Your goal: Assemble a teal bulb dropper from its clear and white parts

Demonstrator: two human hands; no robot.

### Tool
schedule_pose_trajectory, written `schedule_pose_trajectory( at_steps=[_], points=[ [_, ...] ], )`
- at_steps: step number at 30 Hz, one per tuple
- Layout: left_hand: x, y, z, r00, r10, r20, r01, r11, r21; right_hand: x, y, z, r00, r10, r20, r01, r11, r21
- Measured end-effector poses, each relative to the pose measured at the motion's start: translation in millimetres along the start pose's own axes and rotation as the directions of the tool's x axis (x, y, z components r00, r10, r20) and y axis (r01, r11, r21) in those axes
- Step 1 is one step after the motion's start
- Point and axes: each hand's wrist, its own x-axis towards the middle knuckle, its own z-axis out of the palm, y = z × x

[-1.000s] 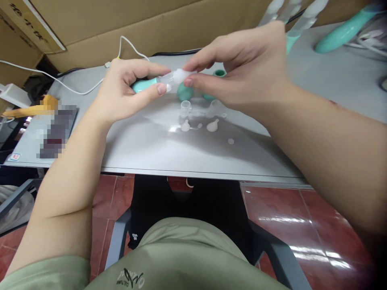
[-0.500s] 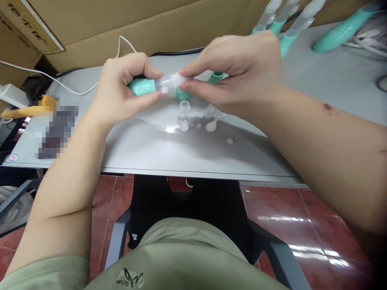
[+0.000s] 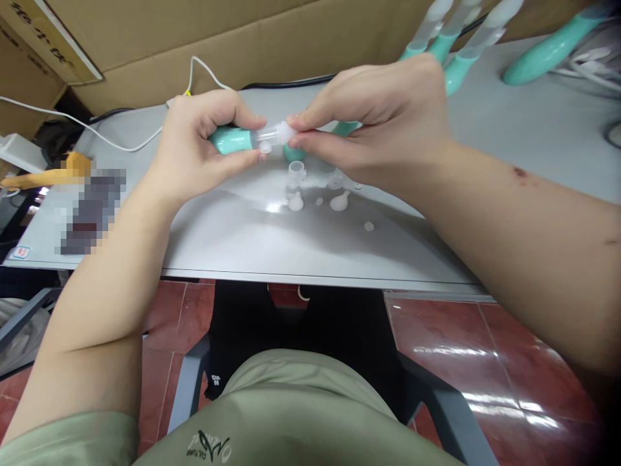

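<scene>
My left hand point(image 3: 198, 133) is closed round a teal device point(image 3: 233, 140) with a clear section, held level above the table. Thumb and forefinger of my right hand point(image 3: 383, 120) pinch the white soft tip point(image 3: 285, 133) at the device's clear end. Below the hands, a clear ring-shaped part point(image 3: 296, 173) stands on the table near two white teardrop-shaped pieces, one at left point(image 3: 295, 202) and one at right point(image 3: 339, 202). A small white piece point(image 3: 369, 226) lies closer to the front edge. Another teal body point(image 3: 294, 153) is partly hidden behind my hands.
Several assembled teal devices point(image 3: 458, 70) stand at the back right, beside a larger teal body point(image 3: 543, 58) and cables. A yellow object point(image 3: 77, 167) and a blurred dark item point(image 3: 92, 210) lie at left. Cardboard point(image 3: 194, 32) lines the back of the grey table point(image 3: 233, 239).
The held device has shifted slightly to the right. My right hand's fingertips now sit a little closer to the end of the white tip, and its knuckles are slightly lower.
</scene>
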Motion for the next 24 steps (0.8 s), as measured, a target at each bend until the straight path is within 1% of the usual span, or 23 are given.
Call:
schedule_pose_trajectory(
  at_steps=[2, 4, 6, 9, 13, 16, 19, 21, 24],
  points=[
    [-0.2, 2.0, 0.5, 0.996, -0.075, 0.047, 0.074, 0.997, 0.018, 1.2, -2.3, 1.2, 1.0, 0.03, -0.01, -0.029, 0.998, 0.051],
    [0.3, 7.8, -0.8, 0.983, -0.156, 0.1, 0.156, 0.988, 0.007, 2.6, -5.0, 2.3, 0.997, 0.072, -0.016, -0.07, 0.994, 0.088],
    [1.1, 15.3, -2.4, 0.972, -0.2, 0.122, 0.203, 0.979, -0.014, 3.8, -7.2, 2.8, 0.994, 0.113, 0.003, -0.113, 0.99, 0.084],
    [2.3, 23.8, -3.0, 0.972, -0.211, 0.102, 0.214, 0.977, -0.022, 5.2, -9.6, 2.3, 0.989, 0.144, 0.025, -0.145, 0.988, 0.059],
    [3.5, 27.2, -1.2, 0.967, -0.243, 0.077, 0.244, 0.97, 0.002, 5.9, -11.7, 1.7, 0.987, 0.158, 0.036, -0.161, 0.983, 0.087],
    [4.2, 28.5, -0.6, 0.967, -0.247, 0.055, 0.245, 0.969, 0.033, 5.5, -11.5, 2.9, 0.988, 0.155, 0.015, -0.156, 0.981, 0.115],
    [4.7, 29.7, -1.4, 0.974, -0.224, 0.037, 0.223, 0.974, 0.034, 5.6, -10.8, 4.0, 0.989, 0.144, -0.014, -0.142, 0.983, 0.114],
    [5.3, 29.5, -2.4, 0.977, -0.208, 0.038, 0.208, 0.978, 0.014, 6.8, -11.0, 3.8, 0.989, 0.147, -0.014, -0.145, 0.985, 0.097],
    [6.7, 27.0, -2.3, 0.976, -0.201, 0.081, 0.204, 0.978, -0.033, 9.9, -11.7, 3.5, 0.993, 0.12, 0.006, -0.12, 0.991, 0.057]
  ],
)
